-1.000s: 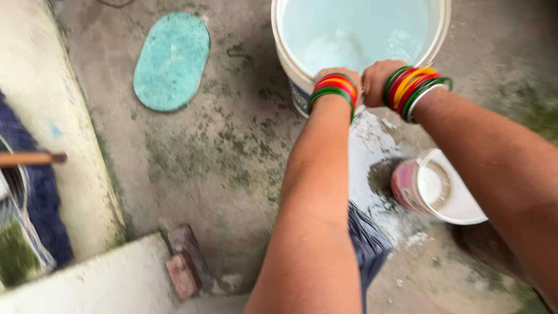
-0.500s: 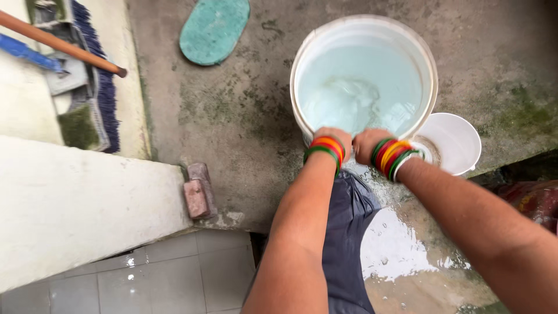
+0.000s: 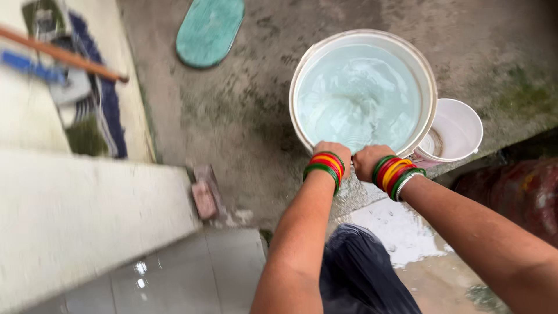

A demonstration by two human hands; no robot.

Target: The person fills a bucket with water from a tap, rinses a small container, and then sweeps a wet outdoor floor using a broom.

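Both hands grip the near rim of a big white bucket full of pale bluish water, standing on the stained concrete: left hand and right hand side by side, fingers curled shut over the edge. A smaller white pail touches its right side; a green oval lid lies well apart.

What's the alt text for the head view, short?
Seen from above, the left hand and the right hand, both wrists stacked with coloured bangles, grip the near rim of a large white bucket of pale water on a mossy concrete floor. A smaller white bucket touches its right side; a green oval lid lies farther left.
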